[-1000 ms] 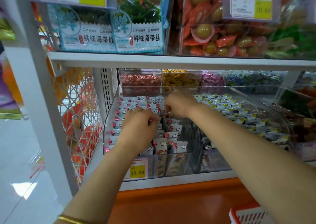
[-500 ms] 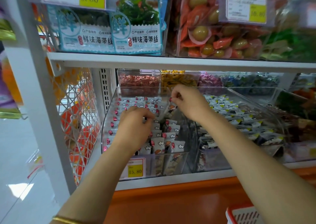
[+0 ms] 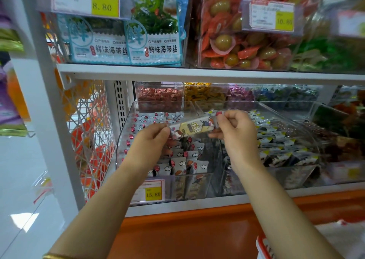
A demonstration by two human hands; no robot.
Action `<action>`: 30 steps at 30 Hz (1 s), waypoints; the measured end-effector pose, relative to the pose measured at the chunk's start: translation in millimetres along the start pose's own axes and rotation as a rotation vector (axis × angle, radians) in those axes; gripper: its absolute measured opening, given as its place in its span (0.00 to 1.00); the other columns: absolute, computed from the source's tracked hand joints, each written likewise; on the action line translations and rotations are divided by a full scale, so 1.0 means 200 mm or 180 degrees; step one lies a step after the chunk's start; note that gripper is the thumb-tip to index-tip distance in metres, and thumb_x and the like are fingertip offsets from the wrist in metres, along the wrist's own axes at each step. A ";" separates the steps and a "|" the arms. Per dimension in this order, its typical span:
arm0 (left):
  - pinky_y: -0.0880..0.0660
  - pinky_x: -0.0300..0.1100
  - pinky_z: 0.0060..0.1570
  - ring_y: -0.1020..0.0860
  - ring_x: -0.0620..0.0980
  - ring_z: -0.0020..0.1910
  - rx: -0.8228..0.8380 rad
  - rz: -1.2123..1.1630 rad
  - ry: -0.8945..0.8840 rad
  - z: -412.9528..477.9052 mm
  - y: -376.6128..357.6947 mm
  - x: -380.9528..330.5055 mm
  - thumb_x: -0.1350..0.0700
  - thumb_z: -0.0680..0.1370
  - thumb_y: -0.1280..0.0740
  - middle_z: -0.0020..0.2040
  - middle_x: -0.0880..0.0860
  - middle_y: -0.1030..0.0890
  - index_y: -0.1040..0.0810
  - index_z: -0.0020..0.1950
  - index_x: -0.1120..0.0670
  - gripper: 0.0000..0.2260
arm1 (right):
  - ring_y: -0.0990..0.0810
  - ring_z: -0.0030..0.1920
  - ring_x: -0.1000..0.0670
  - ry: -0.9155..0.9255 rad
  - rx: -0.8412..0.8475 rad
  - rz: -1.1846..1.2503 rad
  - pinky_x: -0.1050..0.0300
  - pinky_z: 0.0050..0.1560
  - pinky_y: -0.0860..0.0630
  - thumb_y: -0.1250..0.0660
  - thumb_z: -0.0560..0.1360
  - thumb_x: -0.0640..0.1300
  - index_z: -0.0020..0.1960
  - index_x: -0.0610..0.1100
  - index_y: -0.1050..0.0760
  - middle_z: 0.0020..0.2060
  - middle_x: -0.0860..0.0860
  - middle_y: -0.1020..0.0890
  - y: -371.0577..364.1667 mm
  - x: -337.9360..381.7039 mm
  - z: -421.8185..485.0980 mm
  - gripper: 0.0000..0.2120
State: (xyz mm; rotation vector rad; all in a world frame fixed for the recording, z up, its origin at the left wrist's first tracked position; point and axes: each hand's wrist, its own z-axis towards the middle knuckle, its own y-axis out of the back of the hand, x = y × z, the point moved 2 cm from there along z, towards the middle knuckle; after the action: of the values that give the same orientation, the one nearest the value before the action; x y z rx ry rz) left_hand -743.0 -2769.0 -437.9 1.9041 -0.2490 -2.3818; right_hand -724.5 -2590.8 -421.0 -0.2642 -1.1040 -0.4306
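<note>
A small snack packet (image 3: 192,128), white and yellow with a cartoon print, is held level above a clear plastic bin (image 3: 123,140) on the lower shelf. My left hand (image 3: 152,142) pinches its left end. My right hand (image 3: 235,129) pinches its right end. The bin below holds several rows of similar white packets (image 3: 183,160) with red marks, standing upright.
A second clear bin (image 3: 296,124) of dark packets sits to the right. Small bins of wrapped sweets stand behind. The upper shelf (image 3: 197,73) carries seaweed bags and orange snack packs. A price tag (image 3: 151,191) reads 15.80. A red basket (image 3: 263,247) shows at bottom right.
Both hands have come up out of the bin. The right hand lifted one packet, and the left hand took hold of its other end.
</note>
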 end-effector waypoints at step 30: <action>0.23 0.36 0.32 0.23 0.46 0.30 0.0296 -0.1150 0.0127 -0.01 0.05 -0.03 0.65 0.77 0.37 0.36 0.54 0.25 0.26 0.43 0.59 0.04 | 0.18 0.33 0.49 -0.0789 0.0654 0.0905 0.54 0.34 0.19 0.30 0.66 0.52 0.41 0.40 0.27 0.35 0.47 0.21 0.05 -0.07 -0.05 0.16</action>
State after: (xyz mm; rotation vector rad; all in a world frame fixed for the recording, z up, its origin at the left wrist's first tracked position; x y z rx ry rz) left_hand -740.5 -2777.3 -430.3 2.2003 -0.0116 -2.5858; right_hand -718.0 -2583.3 -438.2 -0.2929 -1.3202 -0.0295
